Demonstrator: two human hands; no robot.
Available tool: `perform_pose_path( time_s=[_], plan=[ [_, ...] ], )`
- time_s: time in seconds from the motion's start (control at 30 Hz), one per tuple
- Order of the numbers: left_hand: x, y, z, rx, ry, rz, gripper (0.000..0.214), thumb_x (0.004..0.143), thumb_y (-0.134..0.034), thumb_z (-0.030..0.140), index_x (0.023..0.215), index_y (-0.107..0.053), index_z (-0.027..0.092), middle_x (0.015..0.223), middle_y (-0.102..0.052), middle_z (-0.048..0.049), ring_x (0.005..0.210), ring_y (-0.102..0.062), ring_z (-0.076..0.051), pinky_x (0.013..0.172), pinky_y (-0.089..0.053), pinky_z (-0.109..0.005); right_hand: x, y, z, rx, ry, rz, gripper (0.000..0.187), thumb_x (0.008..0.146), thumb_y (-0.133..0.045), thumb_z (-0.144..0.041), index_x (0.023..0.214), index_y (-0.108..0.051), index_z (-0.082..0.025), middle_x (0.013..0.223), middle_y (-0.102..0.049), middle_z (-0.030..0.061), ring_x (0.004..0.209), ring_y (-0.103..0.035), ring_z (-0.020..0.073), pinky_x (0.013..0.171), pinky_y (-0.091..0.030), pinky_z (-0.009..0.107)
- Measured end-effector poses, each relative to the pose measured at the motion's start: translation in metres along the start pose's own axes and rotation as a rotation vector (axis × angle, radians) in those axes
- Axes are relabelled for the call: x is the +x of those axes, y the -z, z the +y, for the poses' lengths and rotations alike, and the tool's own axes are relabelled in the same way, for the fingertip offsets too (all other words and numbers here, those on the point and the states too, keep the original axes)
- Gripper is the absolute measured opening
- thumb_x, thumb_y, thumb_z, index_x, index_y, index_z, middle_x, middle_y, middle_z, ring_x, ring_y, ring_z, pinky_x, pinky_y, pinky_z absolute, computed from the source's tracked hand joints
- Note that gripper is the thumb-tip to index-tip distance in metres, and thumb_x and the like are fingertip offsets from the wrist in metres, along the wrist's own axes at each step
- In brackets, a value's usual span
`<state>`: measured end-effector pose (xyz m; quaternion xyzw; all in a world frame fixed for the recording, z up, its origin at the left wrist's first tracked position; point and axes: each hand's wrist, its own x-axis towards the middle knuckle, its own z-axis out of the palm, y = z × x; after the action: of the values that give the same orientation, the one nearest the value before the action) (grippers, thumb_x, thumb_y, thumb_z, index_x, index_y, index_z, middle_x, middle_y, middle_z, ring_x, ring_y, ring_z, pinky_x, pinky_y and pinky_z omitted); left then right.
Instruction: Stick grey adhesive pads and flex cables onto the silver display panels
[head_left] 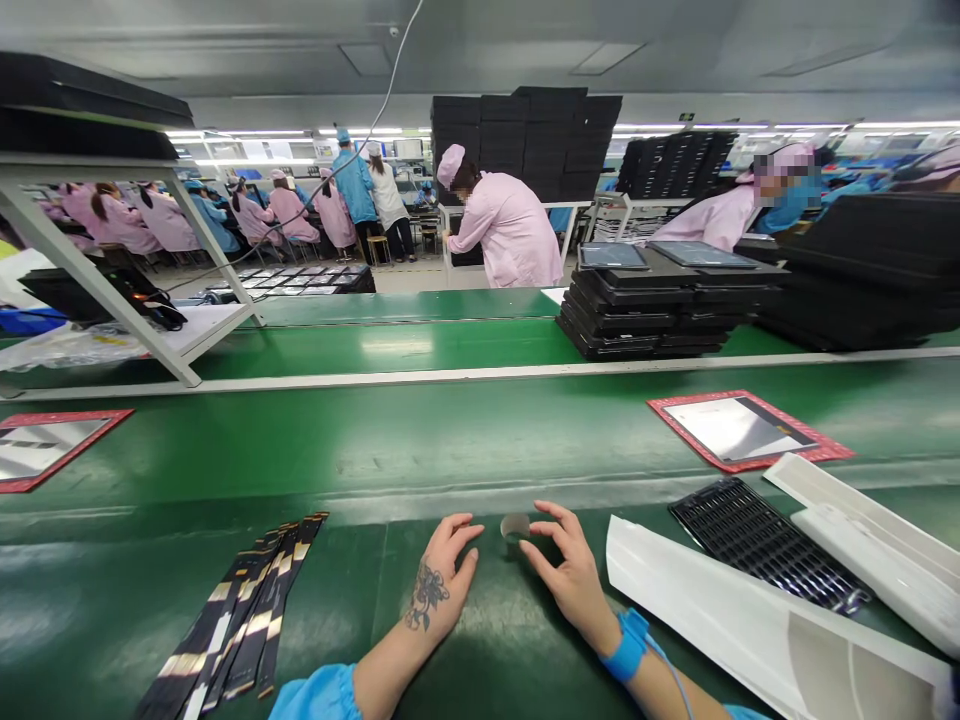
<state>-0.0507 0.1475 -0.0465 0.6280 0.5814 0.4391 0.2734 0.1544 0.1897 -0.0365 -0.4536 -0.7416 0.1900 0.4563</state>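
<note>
My left hand (444,570) rests on the green bench (465,450) with its fingers curled loosely and nothing in it. My right hand (568,565), with a blue wrist strap (628,645), pinches a small round greyish piece (514,526) between thumb and forefinger. The two hands lie a short way apart at the bench's near edge. Several dark flex strips with gold pads (240,615) lie to the left of my left hand.
A white tray (757,620) and a black slotted tray (765,545) lie at the right. Red-framed panels (742,430) (45,445) rest on the belt. Stacks of black trays (652,300) stand behind, a metal rack (135,320) at left. People in pink and blue coats work beyond.
</note>
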Motion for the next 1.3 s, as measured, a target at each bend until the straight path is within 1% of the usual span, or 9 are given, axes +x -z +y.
perform_pose_path(
  time_s=[0.4, 0.63, 0.8, 0.93, 1.03, 1.13, 1.2, 1.23, 1.3],
  plan=[
    [0.000, 0.001, -0.001, 0.043, -0.017, -0.008, 0.029, 0.086, -0.049, 0.022, 0.107, -0.069, 0.024, 0.120, -0.063, -0.0099, 0.116, -0.059, -0.025, 0.101, -0.049, -0.044, -0.002, -0.001, 0.003, 0.065, -0.068, 0.010, 0.024, 0.078, -0.071, -0.043, 0.090, -0.065, -0.023, 0.118, -0.060, 0.0110, 0.112, -0.060, 0.0289, 0.094, -0.051, 0.048],
    [0.000, 0.000, -0.005, 0.007, -0.024, 0.011, 0.029, 0.085, -0.051, 0.027, 0.106, -0.071, 0.024, 0.118, -0.065, -0.0100, 0.113, -0.061, -0.025, 0.100, -0.049, -0.043, -0.002, -0.002, 0.002, 0.080, -0.063, 0.038, 0.028, 0.074, -0.074, -0.036, 0.095, -0.061, -0.023, 0.122, -0.056, 0.0112, 0.115, -0.058, 0.0281, 0.096, -0.051, 0.046],
    [0.003, 0.002, -0.006, -0.085, 0.032, 0.071, 0.028, 0.083, -0.053, 0.035, 0.101, -0.073, 0.026, 0.116, -0.067, -0.0078, 0.113, -0.062, -0.025, 0.099, -0.050, -0.041, -0.001, -0.002, -0.006, 0.121, -0.055, 0.058, 0.031, 0.070, -0.077, -0.028, 0.095, -0.059, -0.022, 0.123, -0.056, 0.0105, 0.115, -0.058, 0.0272, 0.097, -0.050, 0.045],
    [0.012, 0.008, -0.004, -0.219, 0.133, 0.112, 0.032, 0.077, -0.062, 0.046, 0.096, -0.074, 0.023, 0.110, -0.069, -0.0083, 0.102, -0.066, -0.025, 0.089, -0.055, -0.038, -0.009, 0.006, -0.020, 0.191, -0.048, 0.070, 0.030, 0.069, -0.076, -0.023, 0.091, -0.057, -0.024, 0.121, -0.058, 0.0075, 0.114, -0.061, 0.0268, 0.095, -0.052, 0.041],
    [0.029, 0.009, 0.011, -0.389, 0.293, 0.059, 0.038, 0.070, -0.071, 0.044, 0.099, -0.072, 0.019, 0.102, -0.072, -0.0083, 0.092, -0.069, -0.023, 0.088, -0.056, -0.035, -0.024, 0.021, -0.028, 0.248, -0.032, 0.051, 0.030, 0.066, -0.075, -0.020, 0.090, -0.057, -0.026, 0.119, -0.060, 0.0045, 0.104, -0.066, 0.0249, 0.089, -0.055, 0.037],
    [0.060, -0.004, 0.043, -0.565, 0.511, -0.089, 0.034, 0.070, -0.074, 0.028, 0.102, -0.069, 0.015, 0.096, -0.074, -0.0090, 0.084, -0.070, -0.018, 0.082, -0.057, -0.028, -0.039, 0.039, -0.028, 0.272, -0.020, 0.017, 0.031, 0.065, -0.075, -0.019, 0.088, -0.057, -0.027, 0.118, -0.061, 0.0041, 0.099, -0.068, 0.0248, 0.085, -0.057, 0.036],
    [0.088, -0.023, 0.066, -0.615, 0.670, -0.242, 0.026, 0.073, -0.070, 0.014, 0.099, -0.069, 0.012, 0.092, -0.074, -0.0100, 0.076, -0.070, -0.015, 0.076, -0.057, -0.023, -0.046, 0.051, -0.025, 0.264, 0.003, 0.010, 0.031, 0.065, -0.076, -0.021, 0.088, -0.057, -0.027, 0.118, -0.062, 0.0049, 0.097, -0.068, 0.0247, 0.084, -0.058, 0.036],
    [0.103, -0.035, 0.077, -0.610, 0.715, -0.306, 0.021, 0.074, -0.068, 0.009, 0.096, -0.068, 0.010, 0.088, -0.074, -0.0112, 0.072, -0.070, -0.014, 0.073, -0.057, -0.023, -0.048, 0.056, -0.022, 0.255, 0.025, 0.016, 0.031, 0.066, -0.077, -0.022, 0.089, -0.057, -0.026, 0.118, -0.062, 0.0053, 0.097, -0.069, 0.0243, 0.084, -0.058, 0.035],
    [0.133, -0.063, 0.094, -0.581, 0.749, -0.383, 0.015, 0.077, -0.064, 0.005, 0.091, -0.067, 0.008, 0.082, -0.073, -0.0117, 0.065, -0.069, -0.014, 0.068, -0.056, -0.023, -0.050, 0.065, -0.016, 0.227, 0.084, 0.037, 0.034, 0.066, -0.079, -0.027, 0.091, -0.057, -0.027, 0.118, -0.063, 0.0053, 0.096, -0.069, 0.0233, 0.083, -0.058, 0.033]
  ],
)
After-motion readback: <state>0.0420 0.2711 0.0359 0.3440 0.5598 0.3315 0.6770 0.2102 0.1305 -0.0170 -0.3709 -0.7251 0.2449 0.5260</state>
